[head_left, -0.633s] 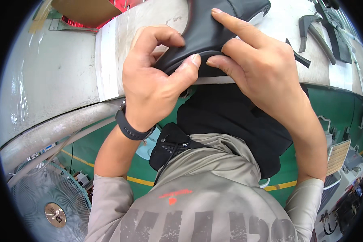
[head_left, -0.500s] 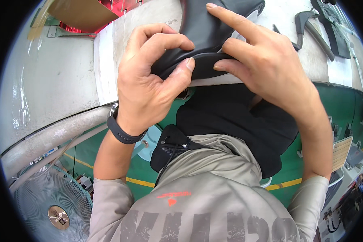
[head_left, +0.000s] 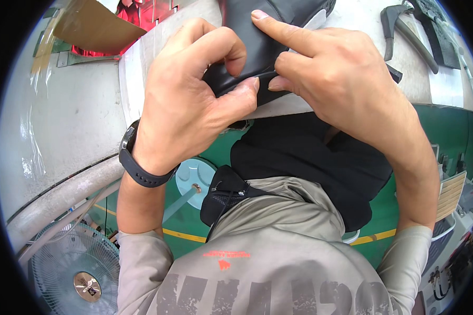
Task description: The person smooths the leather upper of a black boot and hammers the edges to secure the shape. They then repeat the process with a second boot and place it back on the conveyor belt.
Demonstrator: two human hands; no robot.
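Note:
A smooth black leather-like piece (head_left: 242,34) with a curved lower rim lies at the near edge of the table; its exact kind is unclear. My left hand (head_left: 186,100) grips the near rim, thumb on the edge and index finger curled above it. Opposite, my right hand (head_left: 341,71) holds the same rim between thumb and bent fingers, while its index finger stretches across the black surface. A pale grey part (head_left: 316,20) shows along the piece's right side. My hands hide some of the rim.
On the pale table (head_left: 79,105), a hammer-like tool (head_left: 416,46) and a dark block (head_left: 441,34) lie at right. Brown cardboard (head_left: 97,26) and shiny red material (head_left: 134,18) are far left. Below stand a fan (head_left: 73,273) and a light-blue round stool (head_left: 194,173).
Both hands and the black piece have shifted slightly left and up in view. My left index finger has curled more, and my right thumb has come closer to my left thumb.

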